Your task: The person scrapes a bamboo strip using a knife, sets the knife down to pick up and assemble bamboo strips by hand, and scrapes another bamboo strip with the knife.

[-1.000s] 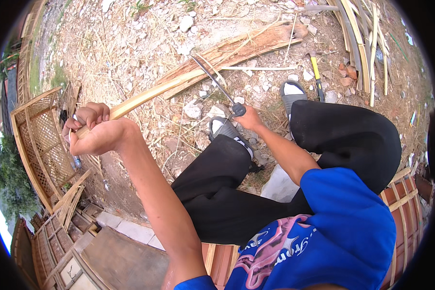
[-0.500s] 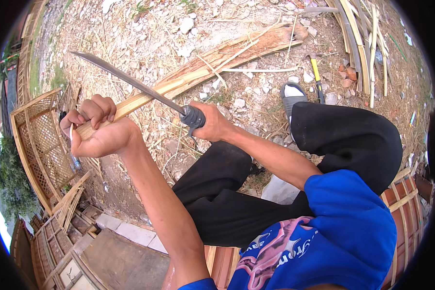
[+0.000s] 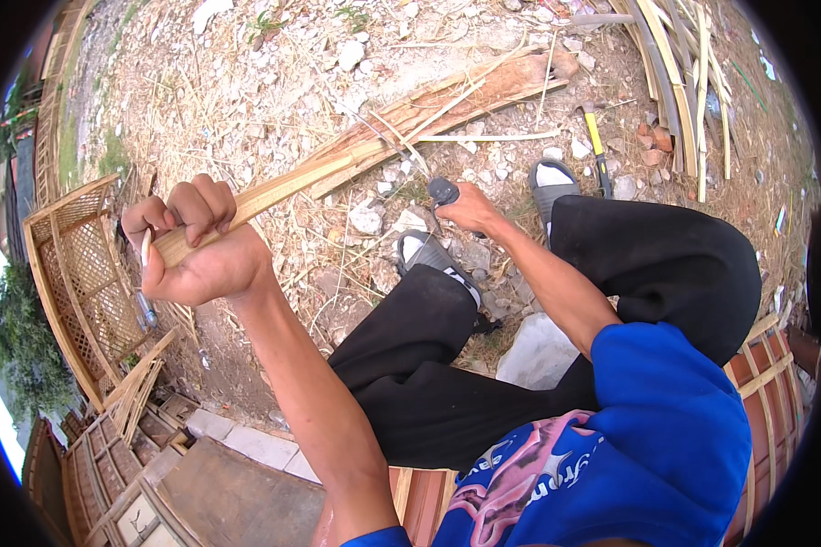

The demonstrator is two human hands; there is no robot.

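Holding wooden strip (image 3: 283, 188), white-lettered blue shirt (image 3: 670, 401)

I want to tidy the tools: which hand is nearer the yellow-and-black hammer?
The right hand. It grips a dark handle, left of the hammer, with a grey sandal between. The left hand is much farther left, holding a wooden strip.

I have room left of my right grip (image 3: 468, 210) over stony ground (image 3: 333, 242), up to the wooden strip (image 3: 287, 188) and my left grip (image 3: 196, 235); my right foot (image 3: 554, 176) blocks the hammer (image 3: 595, 137), the weathered plank (image 3: 529, 75) the way ahead.
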